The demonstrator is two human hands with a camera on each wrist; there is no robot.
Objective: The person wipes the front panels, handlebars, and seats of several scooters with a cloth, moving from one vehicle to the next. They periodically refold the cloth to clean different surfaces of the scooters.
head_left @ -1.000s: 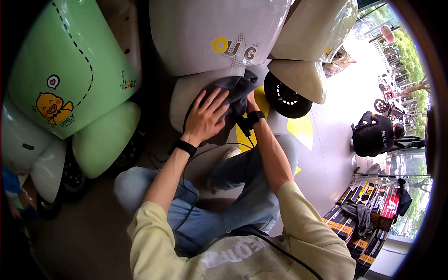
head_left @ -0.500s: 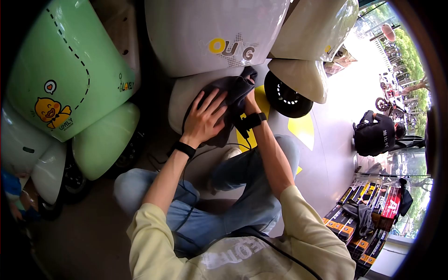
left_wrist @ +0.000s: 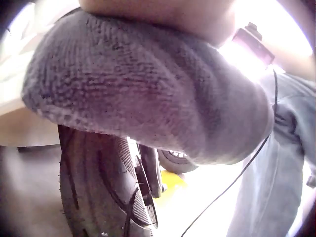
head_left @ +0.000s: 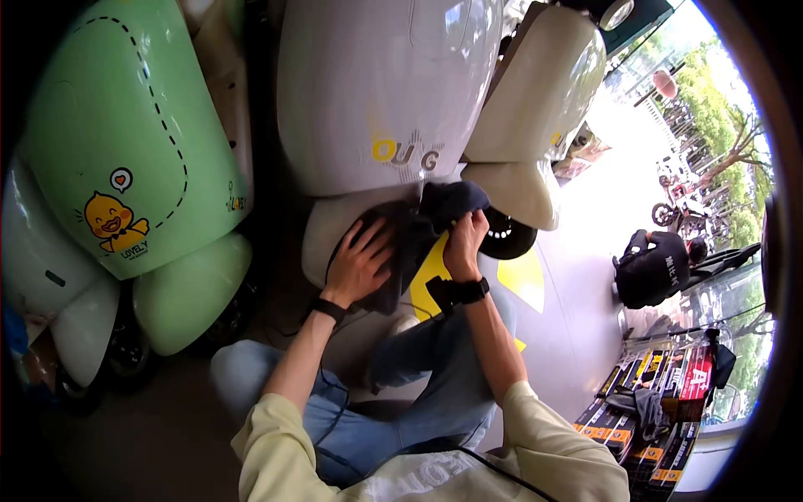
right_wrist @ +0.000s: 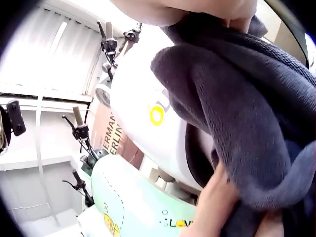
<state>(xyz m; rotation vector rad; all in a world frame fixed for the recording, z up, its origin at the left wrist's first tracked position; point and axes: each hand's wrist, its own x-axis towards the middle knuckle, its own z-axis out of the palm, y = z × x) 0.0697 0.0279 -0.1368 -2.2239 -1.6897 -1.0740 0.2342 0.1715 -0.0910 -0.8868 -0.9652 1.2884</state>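
A dark grey towel (head_left: 393, 280) lies over the pale front fender (head_left: 322, 238) of a grey-white scooter (head_left: 376, 92). On top of it my left hand (head_left: 360, 266) rests flat with the fingers spread. My right hand (head_left: 465, 249) pinches the towel's bunched right end, which overlaps the wheel of the scooter beside it in the head view. From the left wrist, the towel's ribbed underside (left_wrist: 123, 89) shows above the black front tyre (left_wrist: 89, 182). Loose folds of towel (right_wrist: 237, 118) hang below the right hand (right_wrist: 197, 7) in the right wrist view.
A green scooter (head_left: 125, 151) with a duck sticker stands at the left, a cream scooter (head_left: 535, 92) at the right. Stacked boxes (head_left: 619, 427) sit at the lower right, near a person in black (head_left: 657, 268). A thin cable (head_left: 335, 393) runs over my jeans.
The head view has tilted, so the scooters sit lower. My right hand has come out to the right with the towel's end; my left hand stays spread on the towel.
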